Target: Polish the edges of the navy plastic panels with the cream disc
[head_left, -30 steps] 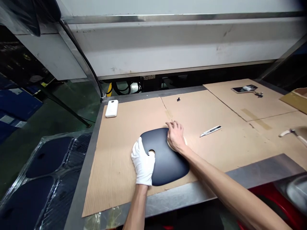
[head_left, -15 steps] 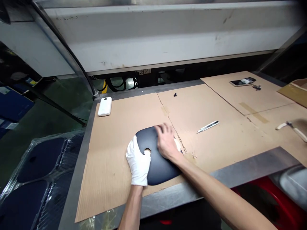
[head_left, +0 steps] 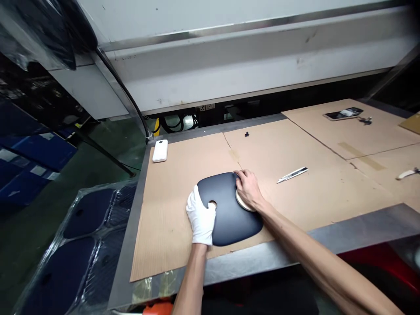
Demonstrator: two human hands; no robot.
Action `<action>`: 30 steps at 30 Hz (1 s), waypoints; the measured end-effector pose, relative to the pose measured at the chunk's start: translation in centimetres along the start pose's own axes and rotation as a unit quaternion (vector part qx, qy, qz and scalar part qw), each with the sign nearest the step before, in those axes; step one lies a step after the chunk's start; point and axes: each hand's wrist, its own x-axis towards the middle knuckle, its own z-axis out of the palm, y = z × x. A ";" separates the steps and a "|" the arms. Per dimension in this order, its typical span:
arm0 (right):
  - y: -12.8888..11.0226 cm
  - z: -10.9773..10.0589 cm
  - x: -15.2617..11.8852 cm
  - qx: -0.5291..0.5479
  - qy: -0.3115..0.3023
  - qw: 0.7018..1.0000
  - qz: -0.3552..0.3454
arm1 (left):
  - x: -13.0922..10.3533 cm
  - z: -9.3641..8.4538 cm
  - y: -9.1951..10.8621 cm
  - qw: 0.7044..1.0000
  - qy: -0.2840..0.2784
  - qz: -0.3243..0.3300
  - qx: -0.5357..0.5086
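Gloved left hand [head_left: 201,218] grips dark panel [head_left: 226,225], bare right hand [head_left: 250,189] cups cream disc [head_left: 242,202]
Flat, light pressure's probably safest on that smooth surface imo

Two hands [head_left: 201,221] [head_left: 248,189], one panel [head_left: 226,225], one disc [head_left: 242,203], one knife [head_left: 292,175] and one phone [head_left: 337,115] showed within the table's [head_left: 243,264] edges.

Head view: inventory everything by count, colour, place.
Panel: 1, dark, under both hands
Disc: 1, cream, under right hand
Cutter: 1, white, right of panel
Device: 1, white, far left
Piece: 1, black, far side
Phone: 1, dark, far right
Bits: several, dark, beside phone
Tool: 1, whitish, right edge
Cardboard sheets: several, tan, on table
Table: 1, grey, centre
Wrapped panels: 4, navy, lower left
Boxes: several, blue, left
Backboard: 1, white, behind
Cables: several, black, behind
Left hand: 1, gloved white, on panel
Right hand: 1, bare, on disc
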 end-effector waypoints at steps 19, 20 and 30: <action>-7.4 0.5 -0.1 0.322 -0.010 0.946 0.042 | -0.2 0.0 -0.5 0.999 0.003 0.007 -0.044; -7.3 0.2 -0.1 0.335 0.012 0.940 0.069 | -0.2 0.0 -0.5 0.999 0.010 0.006 -0.053; -3.1 -7.8 -10.8 0.506 0.047 0.819 0.267 | -4.7 -3.6 -0.4 0.990 0.059 0.049 -0.121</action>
